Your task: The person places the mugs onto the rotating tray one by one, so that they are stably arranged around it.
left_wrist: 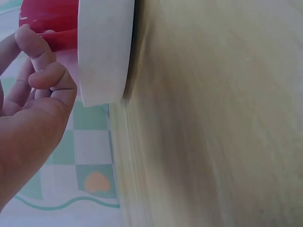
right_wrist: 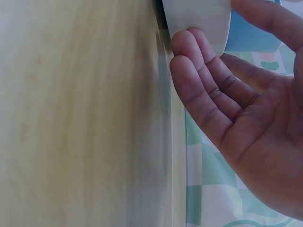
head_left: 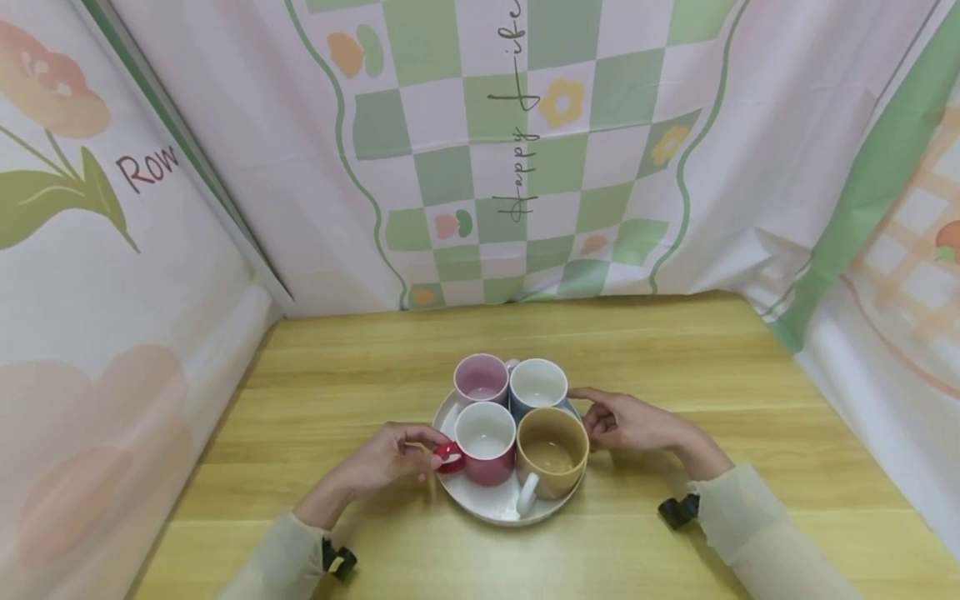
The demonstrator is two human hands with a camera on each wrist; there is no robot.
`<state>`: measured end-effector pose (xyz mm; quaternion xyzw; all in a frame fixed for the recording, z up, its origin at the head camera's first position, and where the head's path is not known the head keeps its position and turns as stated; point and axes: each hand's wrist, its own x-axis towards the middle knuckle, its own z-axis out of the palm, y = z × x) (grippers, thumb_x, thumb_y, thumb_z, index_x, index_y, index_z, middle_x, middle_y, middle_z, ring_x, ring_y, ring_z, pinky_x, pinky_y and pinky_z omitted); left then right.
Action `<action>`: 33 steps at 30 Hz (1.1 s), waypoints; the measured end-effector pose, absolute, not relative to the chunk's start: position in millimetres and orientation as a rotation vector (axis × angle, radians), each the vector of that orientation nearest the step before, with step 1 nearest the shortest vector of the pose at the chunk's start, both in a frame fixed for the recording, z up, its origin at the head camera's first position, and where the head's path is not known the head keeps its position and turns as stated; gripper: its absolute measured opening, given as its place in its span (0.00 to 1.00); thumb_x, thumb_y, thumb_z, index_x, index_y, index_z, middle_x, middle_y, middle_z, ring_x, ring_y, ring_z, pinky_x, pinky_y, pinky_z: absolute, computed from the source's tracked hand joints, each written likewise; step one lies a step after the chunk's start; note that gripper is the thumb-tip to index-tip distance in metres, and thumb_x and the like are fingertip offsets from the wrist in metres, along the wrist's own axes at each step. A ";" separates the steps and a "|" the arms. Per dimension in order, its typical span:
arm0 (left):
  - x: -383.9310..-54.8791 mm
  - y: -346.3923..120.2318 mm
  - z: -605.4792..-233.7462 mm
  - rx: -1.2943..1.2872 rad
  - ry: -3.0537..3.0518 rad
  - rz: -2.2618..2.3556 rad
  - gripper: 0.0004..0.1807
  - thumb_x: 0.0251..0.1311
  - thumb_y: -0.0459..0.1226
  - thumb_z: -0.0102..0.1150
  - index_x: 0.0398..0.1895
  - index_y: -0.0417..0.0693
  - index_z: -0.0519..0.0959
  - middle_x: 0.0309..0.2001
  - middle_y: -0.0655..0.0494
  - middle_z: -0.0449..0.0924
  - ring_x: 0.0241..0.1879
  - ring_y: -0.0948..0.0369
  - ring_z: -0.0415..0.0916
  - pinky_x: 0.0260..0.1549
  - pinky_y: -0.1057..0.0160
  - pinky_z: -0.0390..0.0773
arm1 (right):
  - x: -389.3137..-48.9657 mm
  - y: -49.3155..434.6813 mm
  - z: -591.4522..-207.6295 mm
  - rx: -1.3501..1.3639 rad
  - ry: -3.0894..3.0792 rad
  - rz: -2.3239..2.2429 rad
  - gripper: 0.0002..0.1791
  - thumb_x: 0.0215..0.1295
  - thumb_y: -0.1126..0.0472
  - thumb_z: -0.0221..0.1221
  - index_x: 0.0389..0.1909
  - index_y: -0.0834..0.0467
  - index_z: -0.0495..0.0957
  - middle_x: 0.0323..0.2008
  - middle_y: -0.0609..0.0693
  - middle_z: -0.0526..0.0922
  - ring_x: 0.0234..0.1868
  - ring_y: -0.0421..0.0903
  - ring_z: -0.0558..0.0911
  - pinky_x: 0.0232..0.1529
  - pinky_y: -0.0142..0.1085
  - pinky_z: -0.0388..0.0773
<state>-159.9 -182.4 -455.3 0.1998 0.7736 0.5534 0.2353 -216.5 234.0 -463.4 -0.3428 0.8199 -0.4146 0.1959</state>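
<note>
In the head view, four-sided close together on a round white plate (head_left: pixel 480 505) stand several mugs. My left hand (head_left: pixel 386 460) pinches the bright red handle of the red mug (head_left: pixel 491 468) at the plate's front left. The left wrist view shows thumb and fingertips at that handle, just beside the plate's wall (left_wrist: pixel 104 56). On the other side, my right hand (head_left: pixel 633 423) reaches its index finger to the blue mug (right_wrist: pixel 253 30), white inside. Its other fingers, loosely bent, lie by the plate rim. A tan mug (head_left: pixel 553 454) with a white handle stands front right, a pink-purple mug (head_left: pixel 481 379) back left.
The plate rests on a wood-grain table (head_left: pixel 360 367). Patterned cloth (head_left: pixel 555 167) hangs along the back, with more cloth walls at the left (head_left: pixel 150 317) and right (head_left: pixel 885 400). Dark wrist devices sit on both sleeves.
</note>
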 end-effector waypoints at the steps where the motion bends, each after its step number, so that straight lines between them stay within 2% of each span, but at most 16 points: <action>1: -160.8 -182.9 -455.2 0.549 2.131 1.518 0.14 0.64 0.37 0.64 0.52 0.47 0.83 0.49 0.45 0.84 0.38 0.52 0.82 0.36 0.63 0.85 | -216.5 233.9 -462.8 -0.962 2.297 -1.160 0.42 0.58 0.72 0.63 0.73 0.69 0.56 0.38 0.54 0.84 0.39 0.32 0.81 0.45 0.31 0.84; 9: -168.1 -188.8 -456.3 0.539 2.157 1.569 0.16 0.64 0.34 0.62 0.54 0.38 0.81 0.50 0.38 0.83 0.37 0.55 0.82 0.38 0.65 0.85 | -217.2 232.2 -461.0 -0.965 2.296 -1.162 0.42 0.58 0.71 0.63 0.73 0.69 0.56 0.38 0.54 0.84 0.39 0.35 0.82 0.45 0.32 0.84; 15: -169.8 -191.2 -457.0 0.514 2.171 1.556 0.17 0.65 0.37 0.63 0.55 0.40 0.80 0.52 0.40 0.81 0.38 0.56 0.83 0.42 0.66 0.85 | -218.8 232.0 -461.8 -0.953 2.325 -1.133 0.42 0.59 0.70 0.63 0.73 0.67 0.57 0.38 0.53 0.84 0.40 0.34 0.81 0.45 0.32 0.84; 23: -169.2 -193.4 -454.8 0.557 2.189 1.536 0.17 0.66 0.38 0.62 0.54 0.39 0.80 0.53 0.40 0.82 0.49 0.57 0.81 0.50 0.65 0.84 | -220.2 233.7 -461.8 -0.928 2.352 -1.095 0.42 0.59 0.66 0.65 0.74 0.64 0.58 0.38 0.51 0.84 0.40 0.39 0.83 0.46 0.32 0.84; 26: -168.5 -195.8 -452.4 0.536 2.201 1.527 0.16 0.68 0.38 0.60 0.55 0.39 0.80 0.54 0.41 0.82 0.49 0.55 0.82 0.50 0.64 0.84 | -220.0 234.6 -461.1 -0.927 2.363 -1.085 0.42 0.59 0.64 0.66 0.73 0.63 0.60 0.38 0.50 0.84 0.41 0.39 0.84 0.46 0.32 0.84; 33: -171.0 -202.7 -446.6 0.469 2.204 1.540 0.20 0.70 0.41 0.58 0.56 0.35 0.78 0.54 0.38 0.81 0.49 0.42 0.81 0.51 0.51 0.84 | -218.4 237.9 -455.7 -0.908 2.399 -1.070 0.40 0.60 0.62 0.67 0.72 0.63 0.62 0.39 0.49 0.86 0.42 0.43 0.85 0.47 0.32 0.84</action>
